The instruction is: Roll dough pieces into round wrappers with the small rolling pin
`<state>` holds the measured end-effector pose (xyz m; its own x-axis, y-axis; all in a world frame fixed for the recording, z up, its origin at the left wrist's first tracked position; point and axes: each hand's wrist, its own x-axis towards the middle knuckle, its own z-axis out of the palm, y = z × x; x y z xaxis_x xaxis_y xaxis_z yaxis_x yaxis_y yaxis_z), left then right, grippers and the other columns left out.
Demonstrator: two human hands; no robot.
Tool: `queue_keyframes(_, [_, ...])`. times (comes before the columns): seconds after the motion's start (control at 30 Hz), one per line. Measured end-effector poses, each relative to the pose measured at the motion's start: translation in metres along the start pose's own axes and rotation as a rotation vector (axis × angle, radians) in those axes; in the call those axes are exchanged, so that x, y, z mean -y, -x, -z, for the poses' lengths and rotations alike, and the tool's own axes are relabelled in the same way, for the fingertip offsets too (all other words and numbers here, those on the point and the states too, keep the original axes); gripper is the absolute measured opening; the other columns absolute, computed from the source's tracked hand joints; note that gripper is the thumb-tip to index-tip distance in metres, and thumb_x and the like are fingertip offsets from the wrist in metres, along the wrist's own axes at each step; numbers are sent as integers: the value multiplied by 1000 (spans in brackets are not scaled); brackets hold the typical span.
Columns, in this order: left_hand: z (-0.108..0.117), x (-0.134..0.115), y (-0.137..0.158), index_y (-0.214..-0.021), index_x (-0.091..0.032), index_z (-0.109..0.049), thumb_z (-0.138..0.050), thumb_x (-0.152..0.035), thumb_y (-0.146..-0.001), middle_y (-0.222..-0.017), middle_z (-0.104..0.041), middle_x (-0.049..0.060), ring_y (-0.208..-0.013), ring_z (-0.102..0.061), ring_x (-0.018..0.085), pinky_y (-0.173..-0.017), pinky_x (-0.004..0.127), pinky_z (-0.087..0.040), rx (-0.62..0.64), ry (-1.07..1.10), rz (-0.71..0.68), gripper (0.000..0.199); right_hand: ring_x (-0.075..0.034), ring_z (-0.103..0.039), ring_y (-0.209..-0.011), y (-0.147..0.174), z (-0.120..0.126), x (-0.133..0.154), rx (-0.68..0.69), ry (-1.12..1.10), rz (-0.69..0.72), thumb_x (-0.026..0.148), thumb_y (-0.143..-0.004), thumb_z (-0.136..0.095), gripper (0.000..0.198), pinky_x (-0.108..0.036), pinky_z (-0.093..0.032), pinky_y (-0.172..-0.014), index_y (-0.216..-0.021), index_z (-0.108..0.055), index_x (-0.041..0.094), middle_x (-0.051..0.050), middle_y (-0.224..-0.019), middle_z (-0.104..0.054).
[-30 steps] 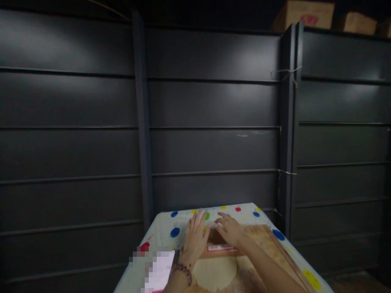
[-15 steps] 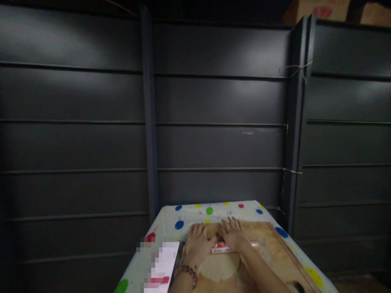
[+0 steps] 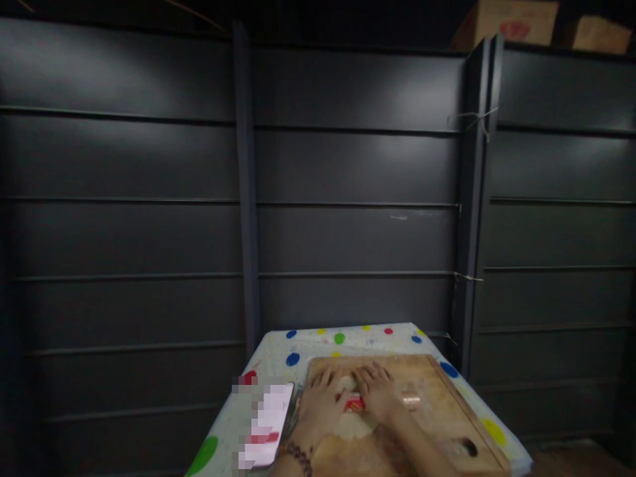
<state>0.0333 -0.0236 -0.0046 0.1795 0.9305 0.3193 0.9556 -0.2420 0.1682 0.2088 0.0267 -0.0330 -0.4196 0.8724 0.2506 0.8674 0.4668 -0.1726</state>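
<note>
A cylinder with a red printed label [image 3: 354, 403] lies crosswise on a pale, flat sheet of dough [image 3: 350, 427]. Its coppery end [image 3: 411, 400] sticks out on the right. My left hand [image 3: 320, 404], with a beaded bracelet [image 3: 299, 457] at the wrist, rests on the cylinder's left part, fingers stretched forward. Over the part right of the label lies my right hand [image 3: 380, 394], its fingers also extended and slightly spread. Dough shows both beyond the cylinder, between the hands, and on its near side. Beneath everything is a wooden board [image 3: 422, 377].
A phone [image 3: 271, 424], partly pixelated, lies left of the board. The table has a white cloth with coloured dots [image 3: 293, 359]. A dark panelled wall [image 3: 358, 238] rises behind it, with cardboard boxes [image 3: 517, 26] above at right. The board has a dark hole [image 3: 468, 447].
Both hands have drawn back toward me with the cylinder, so dough now shows beyond it. The label has turned, showing more red. The camera view has shifted slightly.
</note>
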Motion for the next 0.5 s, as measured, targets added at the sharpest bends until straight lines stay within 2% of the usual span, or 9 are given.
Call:
queue_keyframes(0.17, [6, -11, 21, -140, -13, -53, -39, -26, -89, -148, -50, 12, -137, -46, 28, -113, 45, -38, 38, -66, 64, 55, -25, -45, -136, 19, 1, 9, -33, -26, -8, 16, -95, -29, 50, -39, -32, -115, -136, -58, 10, -15, -143, -54])
queue_keyframes(0.33, [8, -11, 47, -147, -10, -44, -34, -33, -94, -152, -41, 13, -141, -40, 28, -116, 47, -35, 48, -59, 46, 59, -25, -40, -140, 50, -4, 11, -36, 2, 79, 15, -94, -29, 54, -39, -30, -117, -144, -48, 9, -14, -150, -44])
queue_keyframes(0.43, [5, -3, 49, -148, -11, -42, -30, -32, -96, -154, -38, 11, -143, -36, 24, -119, 44, -31, 98, -33, 4, 58, -25, -39, -140, 53, -3, 9, -43, -31, 114, 20, -96, -25, 54, -41, -32, -117, -145, -47, 8, -14, -151, -42])
queue_keyframes(0.5, [2, 2, 41, -147, -13, -44, -31, -28, -96, -154, -40, 11, -142, -38, 24, -119, 43, -32, 104, -22, -16, 55, -26, -41, -139, 44, -2, 8, -27, -42, 83, 19, -97, -24, 54, -41, -33, -116, -142, -50, 6, -17, -149, -44])
